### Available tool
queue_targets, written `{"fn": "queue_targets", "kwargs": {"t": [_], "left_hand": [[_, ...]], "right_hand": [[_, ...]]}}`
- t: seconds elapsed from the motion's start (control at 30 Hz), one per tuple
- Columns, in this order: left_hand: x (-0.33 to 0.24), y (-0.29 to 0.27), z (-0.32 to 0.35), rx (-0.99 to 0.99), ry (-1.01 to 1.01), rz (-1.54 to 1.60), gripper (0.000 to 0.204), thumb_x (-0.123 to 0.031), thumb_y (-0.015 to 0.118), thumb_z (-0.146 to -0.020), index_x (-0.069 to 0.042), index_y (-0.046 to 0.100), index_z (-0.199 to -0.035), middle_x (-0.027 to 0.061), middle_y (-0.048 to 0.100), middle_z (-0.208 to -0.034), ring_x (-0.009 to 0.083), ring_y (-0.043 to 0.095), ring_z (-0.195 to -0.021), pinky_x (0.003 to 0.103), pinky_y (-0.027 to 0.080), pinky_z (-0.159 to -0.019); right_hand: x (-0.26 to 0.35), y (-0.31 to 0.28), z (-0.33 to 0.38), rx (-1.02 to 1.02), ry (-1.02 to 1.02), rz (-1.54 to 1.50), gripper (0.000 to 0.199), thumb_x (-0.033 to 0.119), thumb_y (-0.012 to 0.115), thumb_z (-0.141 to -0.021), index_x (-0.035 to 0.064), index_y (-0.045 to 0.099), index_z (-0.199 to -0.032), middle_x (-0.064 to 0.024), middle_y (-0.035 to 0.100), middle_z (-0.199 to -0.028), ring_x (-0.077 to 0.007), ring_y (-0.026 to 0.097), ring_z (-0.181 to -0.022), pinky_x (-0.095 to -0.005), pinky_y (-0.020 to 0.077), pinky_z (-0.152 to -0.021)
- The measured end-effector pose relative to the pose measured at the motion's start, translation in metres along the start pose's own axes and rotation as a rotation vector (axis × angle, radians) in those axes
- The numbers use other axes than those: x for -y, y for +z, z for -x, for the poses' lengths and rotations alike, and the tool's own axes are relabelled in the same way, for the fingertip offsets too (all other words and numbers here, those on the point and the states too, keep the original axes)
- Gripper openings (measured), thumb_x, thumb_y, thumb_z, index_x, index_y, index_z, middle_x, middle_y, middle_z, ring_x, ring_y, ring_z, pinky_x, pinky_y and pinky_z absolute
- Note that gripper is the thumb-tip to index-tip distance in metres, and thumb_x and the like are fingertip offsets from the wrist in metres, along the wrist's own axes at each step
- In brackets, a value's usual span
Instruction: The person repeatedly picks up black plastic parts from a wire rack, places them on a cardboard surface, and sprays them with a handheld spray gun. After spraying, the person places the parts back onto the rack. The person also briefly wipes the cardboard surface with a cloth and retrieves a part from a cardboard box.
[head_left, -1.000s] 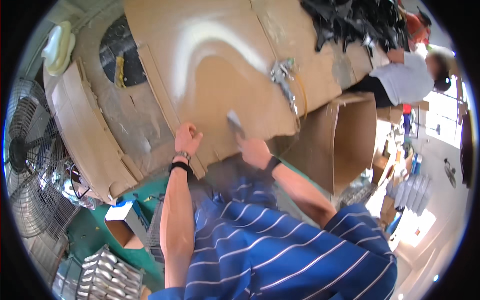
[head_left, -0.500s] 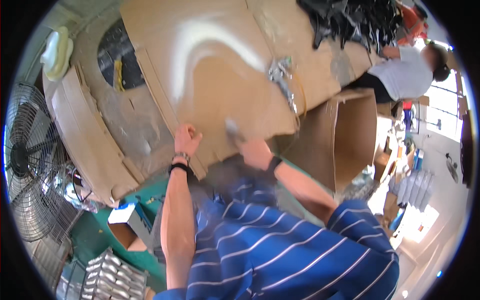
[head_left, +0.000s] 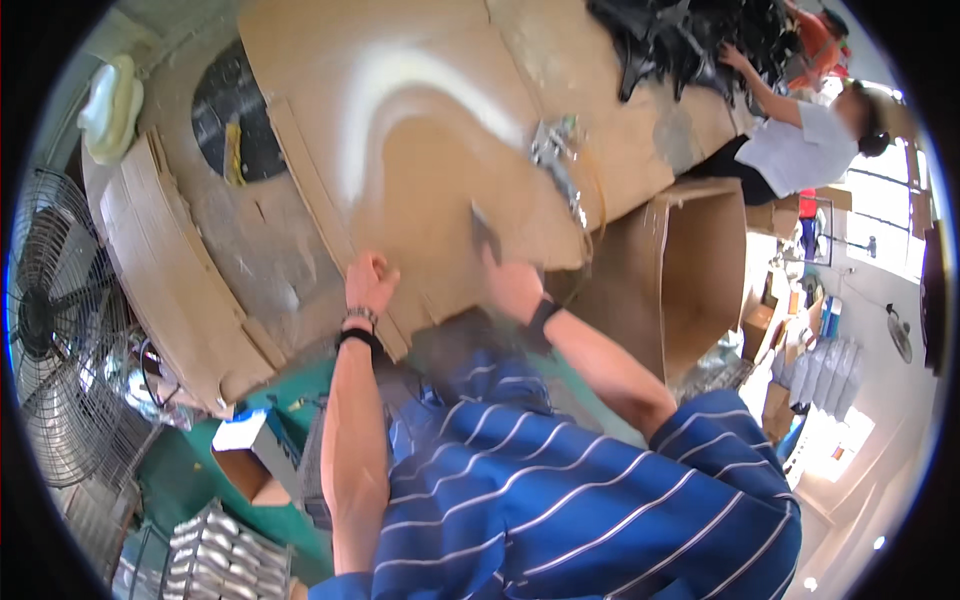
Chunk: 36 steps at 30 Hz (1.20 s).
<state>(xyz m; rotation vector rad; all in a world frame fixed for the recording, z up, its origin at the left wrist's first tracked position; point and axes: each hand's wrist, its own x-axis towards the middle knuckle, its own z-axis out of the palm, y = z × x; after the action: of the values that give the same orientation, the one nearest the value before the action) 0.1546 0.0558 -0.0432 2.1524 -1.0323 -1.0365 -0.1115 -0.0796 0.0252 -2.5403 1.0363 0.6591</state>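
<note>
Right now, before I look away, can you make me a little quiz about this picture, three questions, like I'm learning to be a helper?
1. Pick one. What does the person's right hand hold?
A. a cup
B. a flat grey blade-like tool
C. a ball

2. True or false? The metal spray gun lies to the right of the white arch-shaped mark.

3. Fill the gap: the person's blue shirt has ____ stripes.

Key: 1. B. 2. True. 3. White.
</note>
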Motion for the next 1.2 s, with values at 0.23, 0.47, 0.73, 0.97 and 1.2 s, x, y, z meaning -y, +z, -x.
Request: {"fn": "queue_targets", "kwargs": {"t": [0.23, 0.47, 0.73, 0.97, 1.2], "left_hand": [[-0.002, 0.003, -0.009, -0.116, 0.090, -0.015, 0.031, -0.017, 0.079, -0.074, -0.007, 0.059, -0.095, 0.0072, 0.057, -0.077, 0.0257, 0.056, -0.074, 0.040, 0.048, -0.072], [-0.009, -0.002, -0.010, -0.077, 0.054, 0.002, 0.030, -0.019, 0.078, -0.075, -0.009, 0.059, -0.096, 0.0077, 0.060, -0.083, 0.0289, 0.058, -0.085, 0.043, 0.049, -0.079], [0.006, -0.017, -0.007, -0.028, 0.040, 0.311, 0.033, -0.033, 0.080, -0.084, -0.008, 0.062, -0.098, 0.0050, 0.063, -0.075, 0.0183, 0.063, -0.071, 0.037, 0.052, -0.067], [0.000, -0.096, 0.080, -0.090, -0.172, 0.843, 0.029, -0.035, 0.066, -0.100, -0.008, 0.061, -0.107, 0.0009, 0.065, -0.081, 0.0088, 0.063, -0.068, 0.022, 0.045, -0.052], [0.083, -0.061, 0.239, -0.577, -0.406, 0.936, 0.027, -0.025, 0.068, -0.097, -0.003, 0.064, -0.111, 0.0035, 0.068, -0.090, 0.0111, 0.062, -0.072, 0.025, 0.051, -0.063]], "right_hand": [[-0.025, -0.094, -0.038, -0.322, 0.143, -0.160, 0.046, 0.017, 0.061, -0.087, 0.0104, 0.059, -0.133, -0.0163, 0.073, -0.085, -0.0389, 0.071, -0.077, -0.0500, 0.0564, -0.066], [0.007, 0.003, -0.024, -0.065, 0.076, 0.097, 0.063, 0.013, 0.054, -0.089, -0.0131, 0.042, -0.145, -0.0200, 0.070, -0.072, -0.0334, 0.071, -0.062, -0.0452, 0.0581, -0.060], [0.016, -0.093, 0.006, -0.037, -0.099, -0.279, 0.026, 0.019, 0.057, -0.086, 0.0078, 0.071, -0.105, -0.0235, 0.070, -0.082, -0.0427, 0.069, -0.079, -0.0549, 0.0521, -0.070], [0.092, -0.145, -0.017, 0.061, -0.312, -0.324, 0.034, 0.030, 0.053, -0.088, 0.0008, 0.068, -0.097, -0.0265, 0.068, -0.083, -0.0468, 0.066, -0.078, -0.0558, 0.0500, -0.071], [0.220, -0.167, -0.124, 0.172, -0.959, -0.503, 0.031, 0.021, 0.055, -0.083, 0.0016, 0.071, -0.100, -0.0259, 0.069, -0.081, -0.0414, 0.069, -0.077, -0.0522, 0.0545, -0.074]]}}
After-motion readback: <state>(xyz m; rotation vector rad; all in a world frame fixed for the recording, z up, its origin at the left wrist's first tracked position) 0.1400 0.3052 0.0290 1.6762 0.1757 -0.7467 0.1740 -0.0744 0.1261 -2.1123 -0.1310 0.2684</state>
